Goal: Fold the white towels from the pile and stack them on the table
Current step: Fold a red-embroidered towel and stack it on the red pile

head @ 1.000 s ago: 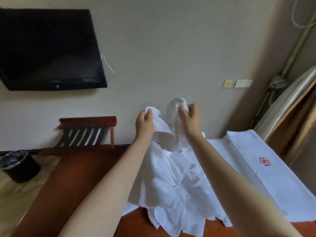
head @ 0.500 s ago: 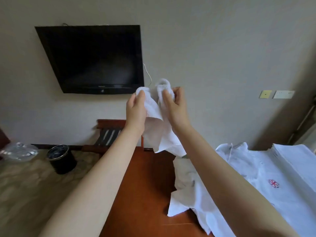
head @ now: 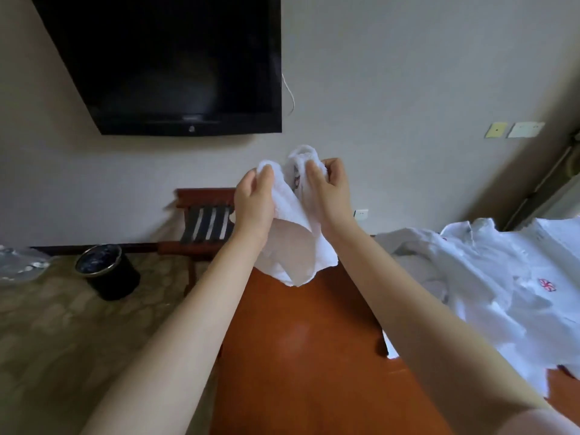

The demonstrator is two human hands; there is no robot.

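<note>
Your table (head: 298, 356) is made of red-brown wood, and its top is smooth and a bit shiny. On its right side lies a messy pile of white towels (head: 489, 296), all bunched up and rumpled. One towel in the pile shows a small red flower mark (head: 547, 284).

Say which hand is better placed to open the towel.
Probably the left hand: bare reddish wooden table lies below it, the heap of white towels nearer the right hand. Both pinch the small white towel.
</note>
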